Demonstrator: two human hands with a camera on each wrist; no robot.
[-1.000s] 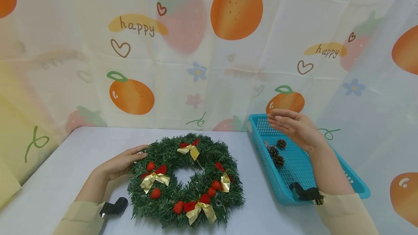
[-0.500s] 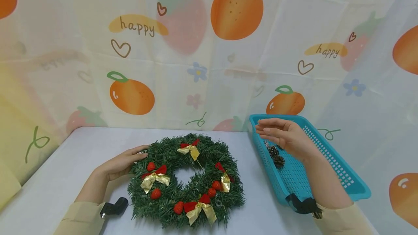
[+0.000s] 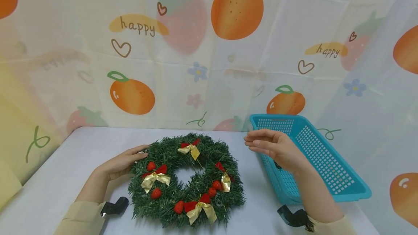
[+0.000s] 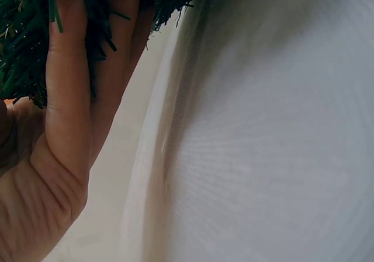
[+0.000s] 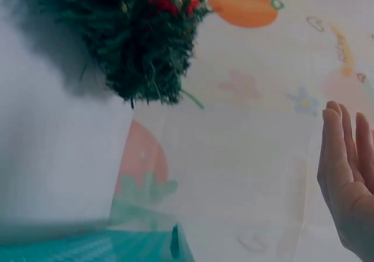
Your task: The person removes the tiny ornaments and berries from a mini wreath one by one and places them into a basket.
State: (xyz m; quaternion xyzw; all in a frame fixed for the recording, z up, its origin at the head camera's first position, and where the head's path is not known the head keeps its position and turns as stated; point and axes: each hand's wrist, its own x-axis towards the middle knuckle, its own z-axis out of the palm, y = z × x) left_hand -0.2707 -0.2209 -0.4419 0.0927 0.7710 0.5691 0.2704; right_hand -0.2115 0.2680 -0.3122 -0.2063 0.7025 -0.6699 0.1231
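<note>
A green tinsel wreath (image 3: 176,194) lies on the white table, decorated with gold-and-red bows (image 3: 200,211) and several red berries (image 3: 178,207). My left hand (image 3: 121,163) holds the wreath's left edge; in the left wrist view its fingers (image 4: 69,92) reach into the green needles, with the thumb mostly hidden. Raised between wreath and basket, my right hand (image 3: 277,149) has straight fingers close together. Nothing shows in it in the right wrist view, where the hand (image 5: 350,180) is at the right edge.
A blue plastic basket (image 3: 330,151) stands to the wreath's right. Inside it, a sliver of a dark pine cone (image 3: 277,165) shows behind my right hand. A fruit-patterned cloth (image 3: 215,82) hangs along the table's back edge.
My right hand has moved left and toward me, from over the basket to its left rim, now covering most of the pine cones from view. The left hand and wreath stay put.
</note>
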